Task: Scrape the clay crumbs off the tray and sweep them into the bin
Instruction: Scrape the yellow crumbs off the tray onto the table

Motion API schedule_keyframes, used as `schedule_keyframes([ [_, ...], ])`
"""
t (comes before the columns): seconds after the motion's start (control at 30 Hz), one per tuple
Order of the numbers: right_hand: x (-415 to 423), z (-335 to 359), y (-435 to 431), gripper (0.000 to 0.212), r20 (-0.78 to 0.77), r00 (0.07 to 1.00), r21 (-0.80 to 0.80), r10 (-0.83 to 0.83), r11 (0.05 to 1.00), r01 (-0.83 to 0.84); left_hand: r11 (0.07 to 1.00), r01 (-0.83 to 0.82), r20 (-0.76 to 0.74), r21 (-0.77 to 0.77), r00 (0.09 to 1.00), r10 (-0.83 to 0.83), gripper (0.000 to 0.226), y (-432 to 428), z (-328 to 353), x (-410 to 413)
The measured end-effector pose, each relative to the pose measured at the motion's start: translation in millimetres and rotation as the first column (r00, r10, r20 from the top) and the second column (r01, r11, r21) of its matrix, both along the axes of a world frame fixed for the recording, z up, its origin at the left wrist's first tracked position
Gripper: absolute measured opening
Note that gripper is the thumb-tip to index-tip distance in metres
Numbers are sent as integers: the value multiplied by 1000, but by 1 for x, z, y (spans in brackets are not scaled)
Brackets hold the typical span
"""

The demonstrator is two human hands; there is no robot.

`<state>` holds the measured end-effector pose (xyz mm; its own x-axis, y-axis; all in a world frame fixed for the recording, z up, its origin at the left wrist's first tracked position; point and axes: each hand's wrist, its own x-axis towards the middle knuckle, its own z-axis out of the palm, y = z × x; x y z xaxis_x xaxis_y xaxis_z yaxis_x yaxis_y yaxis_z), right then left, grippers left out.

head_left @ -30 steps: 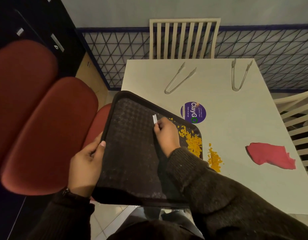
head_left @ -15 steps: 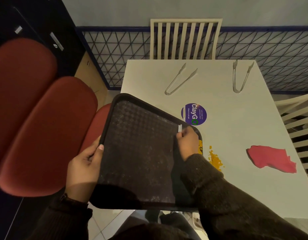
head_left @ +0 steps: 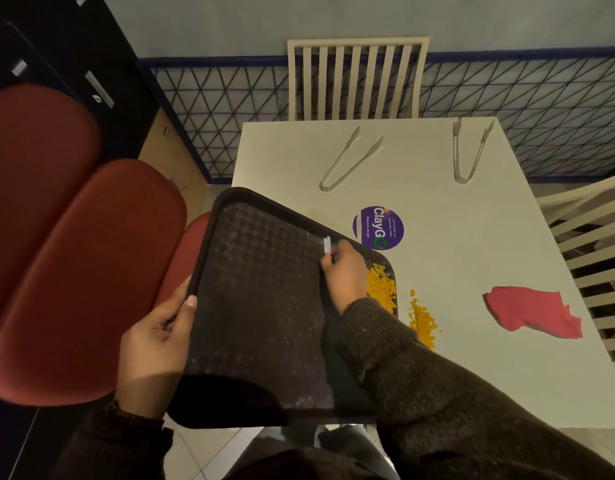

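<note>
Tray dark, held half over tabletop edge, low centre of view. Grip check: left hand clamps tray rim at 9 o'clock, thumb on top. At 2 o'clock, right hand pinches small white scraper, blade against tray surface. Yellow clay crumbs heaped in tray's 3 o'clock corner, just beside right hand. Second heap on tabletop just past rim. Red cloth farther out at 3 o'clock, apart.

A white table meets a grey wall with a blue triangle-patterned lower band. A cream slatted chair stands beyond it and a second slatted chair at right. Red padded seats are at left, above a pale tiled floor.
</note>
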<state>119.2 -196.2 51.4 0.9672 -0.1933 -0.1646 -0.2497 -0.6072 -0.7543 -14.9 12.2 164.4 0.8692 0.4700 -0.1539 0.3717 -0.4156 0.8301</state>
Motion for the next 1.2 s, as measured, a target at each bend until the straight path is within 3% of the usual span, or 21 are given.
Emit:
schedule_keyframes([
  [0.17,-9,-28,-38,5,-165,973,-15,-158,987,158,1000,1,41,-24,999,0,33,-1,1,-4],
  [0.27,-10,-41,-56,15,-243,946,-78,-214,977,200,999,4,3,-44,1000,-4,55,-1,6,-2],
  [0.33,-13,-44,-65,17,-263,937,-129,-228,971,200,1000,2,4,-26,1000,-1,52,1,4,-1],
  [0.4,-22,-38,-71,18,-224,952,-188,-208,968,167,1000,0,31,-11,1000,0,36,2,2,1],
  [0.53,-59,-23,-73,15,-161,986,-276,-35,961,-11,999,28,11,30,1000,-28,32,8,-1,6],
  [0.67,-114,-22,-82,7,-253,962,-145,106,979,-146,997,59,-26,40,998,-58,44,10,4,11],
  [0.77,-146,-27,-89,13,-321,935,-48,149,984,-173,995,78,-26,62,997,-76,47,13,5,14],
  [0.87,-166,-34,-97,20,-289,933,-86,215,965,-249,988,116,-4,103,993,-116,38,12,8,17],
  [1.0,-172,-48,-115,11,-305,933,-216,193,940,-265,981,148,15,129,988,-151,34,22,5,22],
  [1.2,-143,-65,-121,16,-267,949,-266,168,934,-240,972,172,37,161,983,-180,33,47,-14,31],
])
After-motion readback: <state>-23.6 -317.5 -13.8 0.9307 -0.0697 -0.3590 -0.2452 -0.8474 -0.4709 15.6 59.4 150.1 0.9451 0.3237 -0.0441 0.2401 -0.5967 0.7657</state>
